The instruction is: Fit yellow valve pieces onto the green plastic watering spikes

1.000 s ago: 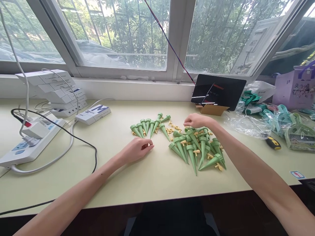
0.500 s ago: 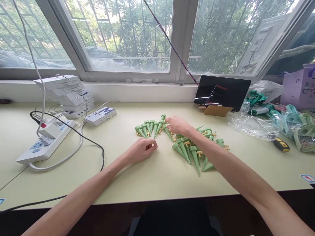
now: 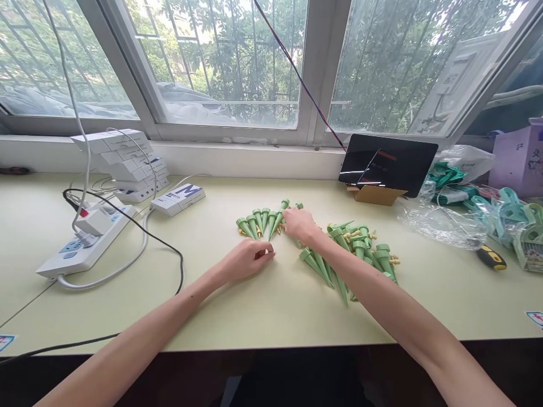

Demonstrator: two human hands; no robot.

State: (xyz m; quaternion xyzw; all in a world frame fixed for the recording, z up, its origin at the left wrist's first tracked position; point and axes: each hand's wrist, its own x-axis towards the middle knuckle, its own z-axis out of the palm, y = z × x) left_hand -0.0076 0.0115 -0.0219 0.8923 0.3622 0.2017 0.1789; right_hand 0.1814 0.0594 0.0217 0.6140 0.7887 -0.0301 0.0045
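A heap of green cone-shaped spikes (image 3: 358,249) with small yellow fittings lies on the pale green table (image 3: 263,311). A neat row of green spikes (image 3: 259,221) lies to its left. My right hand (image 3: 299,224) rests palm down at the right end of that row, fingers curled over a spike and some yellow fittings; what it grips is hidden. My left hand (image 3: 248,259) lies just below the row with its fingers pinched together, and I cannot make out what is in them.
A white power strip (image 3: 85,240) with plugs and a black cable (image 3: 169,249) sits at the left, beside stacked white boxes (image 3: 123,161). A dark tablet (image 3: 388,164) leans on a cardboard box. Plastic bags (image 3: 449,223), a yellow-black tool (image 3: 491,258) and green items lie at the right.
My right hand moved left from the heap to the right end of the row. My left hand stayed almost still, fingers pinched. The camera view shifted slightly.
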